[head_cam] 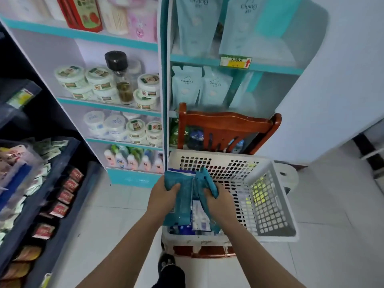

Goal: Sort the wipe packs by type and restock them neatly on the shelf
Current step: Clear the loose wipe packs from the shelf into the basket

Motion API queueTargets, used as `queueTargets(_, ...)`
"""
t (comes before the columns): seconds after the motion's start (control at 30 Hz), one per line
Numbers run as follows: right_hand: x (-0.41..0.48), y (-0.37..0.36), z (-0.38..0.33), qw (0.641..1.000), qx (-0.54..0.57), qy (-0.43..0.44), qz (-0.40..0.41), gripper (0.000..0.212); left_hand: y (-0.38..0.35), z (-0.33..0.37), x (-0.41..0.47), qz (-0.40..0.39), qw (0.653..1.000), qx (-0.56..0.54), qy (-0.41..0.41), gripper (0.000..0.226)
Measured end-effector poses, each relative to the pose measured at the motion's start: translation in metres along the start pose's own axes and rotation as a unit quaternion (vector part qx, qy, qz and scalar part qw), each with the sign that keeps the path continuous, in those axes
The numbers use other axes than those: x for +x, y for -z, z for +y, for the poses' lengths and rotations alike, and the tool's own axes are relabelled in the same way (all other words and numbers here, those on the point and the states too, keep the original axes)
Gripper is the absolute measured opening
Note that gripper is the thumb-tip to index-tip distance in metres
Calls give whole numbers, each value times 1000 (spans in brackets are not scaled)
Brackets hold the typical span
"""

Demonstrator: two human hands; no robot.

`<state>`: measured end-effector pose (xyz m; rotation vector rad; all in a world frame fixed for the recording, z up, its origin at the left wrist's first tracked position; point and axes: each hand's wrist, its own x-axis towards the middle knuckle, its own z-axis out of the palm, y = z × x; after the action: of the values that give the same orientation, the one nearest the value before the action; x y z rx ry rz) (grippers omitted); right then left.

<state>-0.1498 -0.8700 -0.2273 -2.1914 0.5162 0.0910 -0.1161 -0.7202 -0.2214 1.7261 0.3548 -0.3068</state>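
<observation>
Left hand (162,196), right hand (220,201) side by side, both tight around teal wipe packs (184,201) over basket (270,208)

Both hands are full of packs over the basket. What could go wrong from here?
1. The left hand and right hand each grip bunched teal wipe packs; a loose one could slip out and fall.
2. The white basket sits on a wooden chair and seems to overhang its seat; pressing on it might tip it.
3. The chair back stands before the shelf, so reaching over it could knock the pouches.
</observation>
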Motion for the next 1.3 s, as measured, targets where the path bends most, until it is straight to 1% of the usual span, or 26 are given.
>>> queueTargets(0.17, 44, -5, 41, 992, -84, -60, -68, 19, -30, -23, 49, -55, 989, 137, -3, 13)
queueTargets(0.23, 61, -11, 55, 986, -107, -77, -97, 16, -41, -34, 68, -74, 978, 193, -10, 9)
queueTargets(0.33, 83, -23, 74, 978, -132, -97, -129, 12, -57, -56, 93, -98, 954, 283, 1, 5)
queueTargets(0.4, 97, -35, 86, 971, -146, -114, -153, 17, -68, -74, 111, -119, 927, 357, 2, 12)
queueTargets(0.47, 112, -48, 98, 963, -162, -131, -170, 23, -79, -90, 127, -129, 905, 405, 9, 16)
queueTargets(0.5, 120, -54, 105, 960, -174, -135, -176, 24, -84, -96, 134, -127, 900, 417, 14, 18)
queueTargets(0.57, 137, -67, 119, 956, -188, -131, -182, 23, -94, -110, 150, -113, 901, 418, 9, 23)
queueTargets(0.6, 145, -75, 126, 957, -184, -127, -183, 22, -100, -120, 158, -106, 904, 414, 2, 32)
queueTargets(0.63, 153, -82, 132, 960, -171, -121, -185, 24, -105, -128, 166, -104, 905, 413, -2, 46)
queueTargets(0.67, 161, -91, 139, 963, -159, -110, -188, 32, -110, -139, 173, -109, 901, 419, -6, 62)
queueTargets(0.7, 168, -101, 146, 963, -160, -88, -199, 47, -116, -150, 178, -121, 889, 441, -14, 73)
queueTargets(0.73, 175, -110, 153, 956, -182, -60, -221, 63, -120, -162, 183, -137, 866, 480, -21, 79)
queueTargets(0.77, 180, -119, 159, 943, -218, -35, -250, 75, -124, -173, 186, -153, 835, 528, -22, 81)
queueTargets(0.8, 183, -126, 166, 926, -251, -18, -282, 81, -127, -184, 189, -171, 802, 572, -10, 80)
queueTargets(0.83, 186, -131, 173, 909, -273, -12, -316, 83, -129, -193, 190, -186, 778, 600, 10, 77)
queueTargets(0.87, 187, -135, 181, 896, -285, -7, -341, 82, -130, -200, 190, -194, 766, 612, 28, 76)
queueTargets(0.9, 189, -138, 188, 888, -292, -1, -354, 81, -129, -207, 190, -199, 762, 615, 38, 78)
queueTargets(1.0, 193, -142, 200, 883, -293, 13, -367, 77, -126, -216, 192, -213, 755, 619, 37, 84)
queueTargets(1.13, 199, -140, 199, 881, -285, 13, -377, 76, -124, -210, 201, -214, 764, 608, 33, 84)
queueTargets(1.3, 203, -125, 189, 873, -307, 22, -378, 67, -120, -189, 190, -177, 776, 605, 2, 68)
